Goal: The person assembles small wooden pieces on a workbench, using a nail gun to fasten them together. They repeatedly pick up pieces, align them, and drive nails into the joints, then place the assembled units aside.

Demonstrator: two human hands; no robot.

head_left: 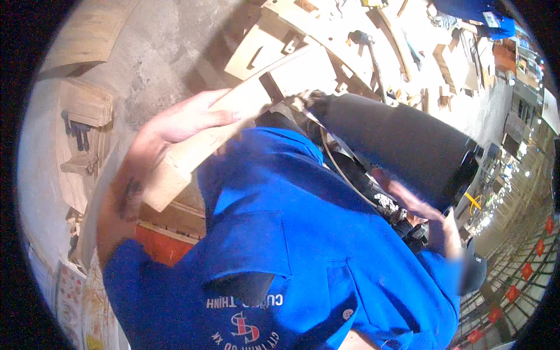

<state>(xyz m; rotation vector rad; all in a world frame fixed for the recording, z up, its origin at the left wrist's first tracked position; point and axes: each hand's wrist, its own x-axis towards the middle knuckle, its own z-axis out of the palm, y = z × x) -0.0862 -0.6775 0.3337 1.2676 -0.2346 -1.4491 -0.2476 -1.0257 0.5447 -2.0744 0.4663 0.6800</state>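
Observation:
My left hand (186,119) is closed around a long pale wooden piece (201,146), its thumb lying along the upper face. The piece slants from beside my left forearm up and away to the right, and a dark band of shadow or a notch crosses it near the far part. At that end, a wide black sleeve-like tube (396,131) reaches in from the right. It seems to cover my right forearm. A small brownish, blurred shape at its tip, probably my right hand (298,101), is close to the wood; its fingers cannot be made out.
Cut wooden parts (259,49) lie ahead, with a hammer (373,58) among them. Stacked wood (87,108) with dark tools (77,129) stands at left. An orange surface (166,244) shows below the held piece. A person in blue (496,26) works at far right; another person's cap (478,273) shows at right.

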